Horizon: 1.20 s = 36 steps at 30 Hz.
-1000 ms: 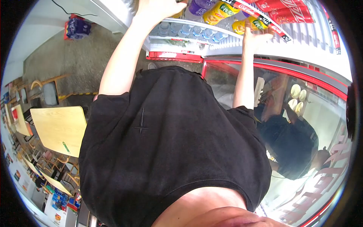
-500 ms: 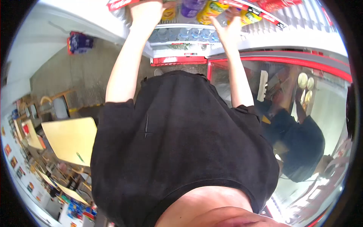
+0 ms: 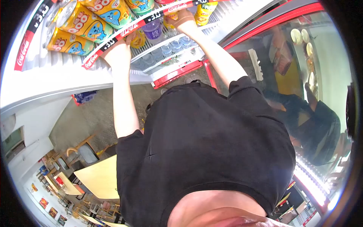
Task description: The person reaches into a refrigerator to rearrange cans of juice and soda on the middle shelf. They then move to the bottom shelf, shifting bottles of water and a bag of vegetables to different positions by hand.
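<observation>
Yellow it was: a yellow plastic drink bottle (image 3: 172, 17) at the top centre of the frame, tucked under the red price strip (image 3: 113, 39). The right hand (image 3: 184, 19) was on it, fingers wrapped round its body. Looked full, so probably weighty, stiff-walled and perhaps chilled and slick; best gripped round the middle, below the cap. Its label was mostly hidden by the hand. The left hand (image 3: 119, 53) sat further left, fingers curled up by a smaller yellow container (image 3: 138, 39), though I couldn't tell if they gripped it. A purple-topped bottle (image 3: 153, 28) stood between the hands.
</observation>
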{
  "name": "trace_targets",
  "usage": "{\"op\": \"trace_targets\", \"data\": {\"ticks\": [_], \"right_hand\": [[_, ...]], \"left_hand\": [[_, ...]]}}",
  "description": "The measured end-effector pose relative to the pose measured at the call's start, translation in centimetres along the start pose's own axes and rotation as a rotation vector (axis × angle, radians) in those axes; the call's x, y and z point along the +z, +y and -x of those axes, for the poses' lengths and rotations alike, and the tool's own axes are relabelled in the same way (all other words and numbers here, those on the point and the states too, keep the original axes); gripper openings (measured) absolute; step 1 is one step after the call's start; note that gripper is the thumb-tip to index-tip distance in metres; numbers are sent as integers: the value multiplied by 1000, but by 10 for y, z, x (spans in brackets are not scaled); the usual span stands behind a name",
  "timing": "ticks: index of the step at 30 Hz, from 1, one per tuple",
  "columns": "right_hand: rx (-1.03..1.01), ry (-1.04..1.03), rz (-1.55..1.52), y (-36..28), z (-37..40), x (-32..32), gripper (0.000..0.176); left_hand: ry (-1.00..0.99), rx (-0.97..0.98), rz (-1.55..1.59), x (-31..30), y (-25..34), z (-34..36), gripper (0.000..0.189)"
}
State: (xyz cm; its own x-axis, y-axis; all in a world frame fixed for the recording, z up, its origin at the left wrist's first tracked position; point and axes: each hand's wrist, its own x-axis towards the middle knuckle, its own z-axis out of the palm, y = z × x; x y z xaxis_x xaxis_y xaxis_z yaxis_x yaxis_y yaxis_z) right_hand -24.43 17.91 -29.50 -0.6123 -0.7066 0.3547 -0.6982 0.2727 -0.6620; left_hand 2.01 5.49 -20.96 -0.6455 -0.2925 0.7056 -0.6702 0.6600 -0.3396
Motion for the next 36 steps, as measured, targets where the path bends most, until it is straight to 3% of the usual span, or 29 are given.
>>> {"op": "trace_targets", "data": {"ticks": [3, 4, 5, 7, 8, 9, 10, 12, 13, 14, 15, 17, 18, 21, 22, 25, 26, 29, 31, 32, 35, 36], "right_hand": [[-36, 36, 86, 3, -13, 9, 77], [-369, 6, 166, 2, -24, 2, 39], [-165, 62, 117, -3, -25, 2, 43], [-206, 245, 120, 4, -29, 19, 37], [-221, 123, 315, 9, -31, 21, 37], [-236, -2, 512, 8, -35, 18, 37], [-69, -231, 558, 1, -39, 13, 40], [-145, -105, 603, 3, -34, 18, 38], [-181, -38, 626, 0, -33, 17, 37], [-202, -27, 544, 0, -32, 15, 40], [-224, 149, 218, 55, -37, 57, 41], [-136, 284, 143, 12, -7, 39, 67], [-243, 473, 191, -4, 6, 29, 59], [46, 331, -508, -29, 46, 29, 53], [18, 258, -546, -32, 52, 28, 60], [-121, 145, -469, -66, 63, 20, 72], [-50, 71, -388, -75, 64, 19, 86], [-6, -60, -205, -72, 64, 25, 88], [27, -70, -209, -73, 60, 24, 84], [25, -64, -198, -74, 60, 23, 83], [19, -81, -119, -78, 60, 15, 80], [16, -91, -86, -79, 60, 13, 79]], "left_hand": [[-141, -49, 29, 7, 4, 7, 59], [-105, -34, -2, 10, 2, 4, 59], [-38, -82, 50, 9, 3, 3, 61], [-17, -69, -8, 7, 4, 1, 63], [-155, -101, 7, 8, 5, 5, 63], [-135, -100, 31, 8, 6, 5, 62], [-200, -160, 129, 9, 7, 6, 60], [-256, -223, 258, 3, 10, 4, 63], [-273, -177, 80, 4, 8, 3, 66], [-236, -193, 114, 4, 9, 5, 65], [-199, -210, 148, 2, 12, 4, 66], [-157, -200, 181, 6, 12, 4, 64], [-167, -201, 196, 6, 12, 5, 64], [-210, -210, 203, 4, 14, 4, 64], [-227, -208, 199, 3, 14, 5, 64], [-200, -229, 225, 13, 14, 9, 67], [-169, -199, 176, 21, 14, 11, 69], [-62, -120, 62, 29, 10, 9, 75], [10, -91, 33, 4, 12, -2, 76], [148, -112, 104, 9, 13, -5, 72], [-518, -258, 179, -31, 20, -18, 65], [-10, -154, 166, -16, 19, -12, 64]]}}
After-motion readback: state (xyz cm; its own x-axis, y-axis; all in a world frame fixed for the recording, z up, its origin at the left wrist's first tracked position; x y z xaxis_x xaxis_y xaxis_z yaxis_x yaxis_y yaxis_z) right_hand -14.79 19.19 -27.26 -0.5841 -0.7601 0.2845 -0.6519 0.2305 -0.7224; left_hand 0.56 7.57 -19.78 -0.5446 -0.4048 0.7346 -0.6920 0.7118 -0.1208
